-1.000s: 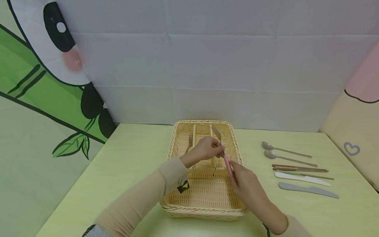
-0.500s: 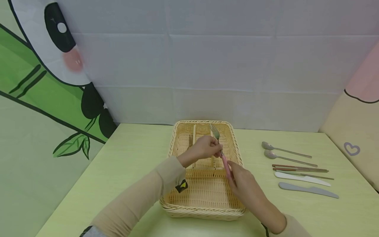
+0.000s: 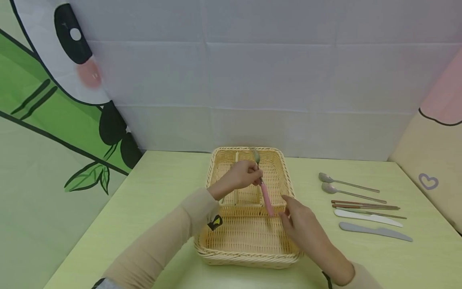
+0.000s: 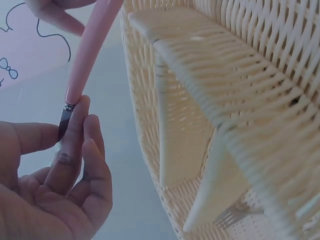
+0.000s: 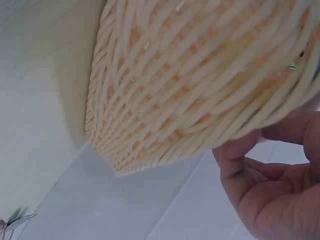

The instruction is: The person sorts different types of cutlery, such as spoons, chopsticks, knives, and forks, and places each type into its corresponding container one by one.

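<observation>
Left hand [image 3: 242, 176] pinches pink-handled fork [image 3: 266, 198], tines pointing away.

Head view looks down, both wrist views close, all sharing basket [image 3: 279, 168]

One rectangular woven wicker basket [image 3: 249, 241] with inner dividers is seen on the pale green worktop [image 3: 166, 192]. One pink-handled metal fork [image 3: 265, 196] is counted above it. Two long silver spoons [image 3: 346, 184] are counted at the right, with one pair of brown chopsticks [image 3: 364, 206], one white knife [image 3: 368, 218] and one grey knife [image 3: 375, 231]. Two hands [image 3: 242, 176] are visible.
</observation>
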Motion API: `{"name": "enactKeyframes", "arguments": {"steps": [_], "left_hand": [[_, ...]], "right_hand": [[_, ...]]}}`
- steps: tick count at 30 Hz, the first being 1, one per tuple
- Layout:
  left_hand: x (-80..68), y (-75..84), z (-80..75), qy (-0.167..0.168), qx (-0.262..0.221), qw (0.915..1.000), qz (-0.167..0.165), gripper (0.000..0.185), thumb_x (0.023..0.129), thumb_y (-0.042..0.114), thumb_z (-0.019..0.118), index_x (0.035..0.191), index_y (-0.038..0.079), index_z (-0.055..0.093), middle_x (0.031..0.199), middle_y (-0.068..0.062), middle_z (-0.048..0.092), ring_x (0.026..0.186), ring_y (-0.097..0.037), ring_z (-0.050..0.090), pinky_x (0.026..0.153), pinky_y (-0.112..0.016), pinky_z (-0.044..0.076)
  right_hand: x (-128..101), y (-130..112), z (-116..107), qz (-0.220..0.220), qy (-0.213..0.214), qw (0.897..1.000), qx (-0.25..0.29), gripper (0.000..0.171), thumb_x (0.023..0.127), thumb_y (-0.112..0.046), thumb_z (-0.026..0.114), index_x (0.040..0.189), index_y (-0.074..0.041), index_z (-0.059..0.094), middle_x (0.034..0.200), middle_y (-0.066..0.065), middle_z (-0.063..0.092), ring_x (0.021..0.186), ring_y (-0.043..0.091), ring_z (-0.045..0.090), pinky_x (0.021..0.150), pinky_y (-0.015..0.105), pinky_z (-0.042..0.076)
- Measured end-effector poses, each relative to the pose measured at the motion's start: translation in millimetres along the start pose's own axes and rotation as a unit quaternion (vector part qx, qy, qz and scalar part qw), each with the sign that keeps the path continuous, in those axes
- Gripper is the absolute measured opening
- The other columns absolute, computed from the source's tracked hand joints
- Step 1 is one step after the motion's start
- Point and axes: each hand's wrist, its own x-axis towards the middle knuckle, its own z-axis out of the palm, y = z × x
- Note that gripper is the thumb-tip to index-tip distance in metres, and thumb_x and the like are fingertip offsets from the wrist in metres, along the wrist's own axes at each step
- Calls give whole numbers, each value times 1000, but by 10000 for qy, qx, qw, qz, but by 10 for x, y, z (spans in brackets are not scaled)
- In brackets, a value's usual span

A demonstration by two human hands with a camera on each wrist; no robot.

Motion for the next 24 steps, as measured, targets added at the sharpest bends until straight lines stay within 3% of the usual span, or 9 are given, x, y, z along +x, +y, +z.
{"name": "enactKeyframes", "arguments": {"steps": [13,19,24], "left_hand": [[-64,-159,-336,694,361,9969,74,22,94,22,50,85,5,60,82,-8,69,76,-16,66,66,-28,53],[-100,-237,-456,1032,755,9917,163,24,94,21,49,84,5,62,82,-10,69,70,-15,66,51,-22,41],[-132,-281,-525,1233,1020,9870,135,24,94,20,47,89,2,63,86,-11,68,64,-14,61,48,-22,39]], "right_hand": [[-41,278,-125,289,87,9995,-104,34,83,-2,59,115,8,53,75,3,56,52,2,43,42,16,36],[-67,428,-214,465,104,9988,-144,35,84,-4,58,116,8,53,77,5,59,52,3,45,44,18,36],[-112,601,-269,651,47,9977,-154,33,85,-4,57,115,10,53,77,6,60,52,5,48,43,20,36]]}}
